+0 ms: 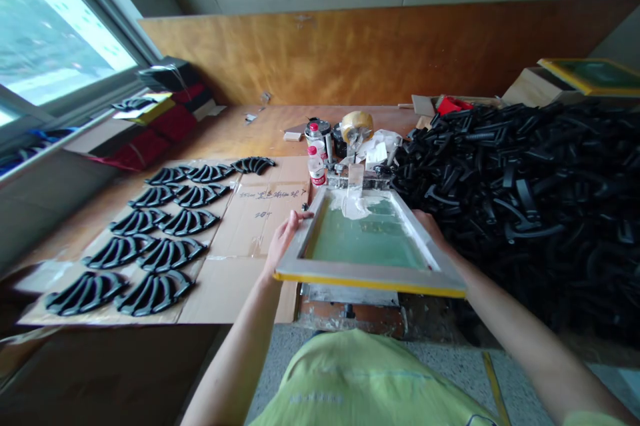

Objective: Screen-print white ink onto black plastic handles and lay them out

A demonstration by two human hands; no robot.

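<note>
A screen printing frame [290,259] with green mesh [363,243] lies in front of me, its near edge lined in yellow and raised above the base [350,295]. Whitish ink [356,205] is smeared on the mesh's far part. My left hand [285,236] is closed on the frame's left side, thumb pointing forward. On the opposite side, my right hand [432,229] grips the frame, its fingers partly hidden by the rim. Just past my left fingertips is a small black piece [305,207], and I cannot make out whether it touches them.
Fanned groups of black curved parts [173,253] lie in rows on cardboard [240,233] at left. A big heap of black parts [520,186] fills the right. Bottles [317,167] and a tape roll [357,125] stand behind the frame. Boxes [155,126] sit by the window.
</note>
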